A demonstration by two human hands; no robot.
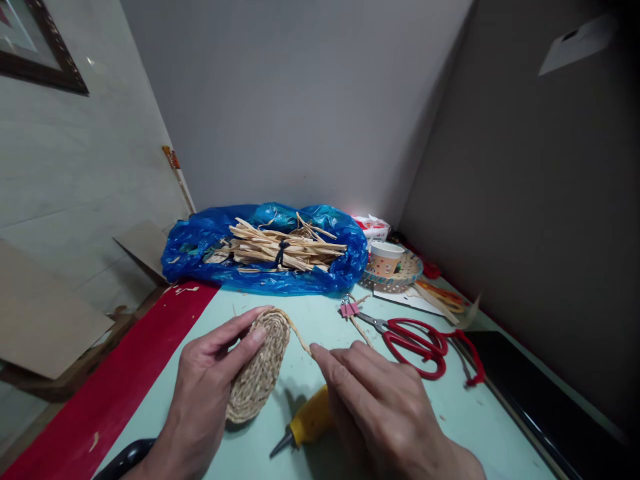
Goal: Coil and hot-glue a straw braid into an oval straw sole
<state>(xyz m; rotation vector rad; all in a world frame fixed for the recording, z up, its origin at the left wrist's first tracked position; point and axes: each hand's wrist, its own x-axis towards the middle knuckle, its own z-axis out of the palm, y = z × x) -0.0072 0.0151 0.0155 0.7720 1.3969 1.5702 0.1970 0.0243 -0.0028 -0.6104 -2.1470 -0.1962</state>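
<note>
A round coil of woven straw [260, 373] is tilted on edge above the table, pinched at its upper left by my left hand [205, 373], thumb on its face. From its top runs a thin straw cord [299, 333], drawn out to the right. The cord's other end goes into the closed fingers of my right hand [375, 393]. Beneath that hand lies a yellow hot glue gun [310, 420] with a dark nozzle, partly hidden.
Behind, a blue plastic bag [200, 243] holds a tied bundle of straw strips [290, 247]. Red-handled scissors [415, 340] and a pink binder clip [349, 309] lie at right. A paper cup [385, 259] stands in a shallow basket [413, 267]. A black flat object [540, 400] lies at far right.
</note>
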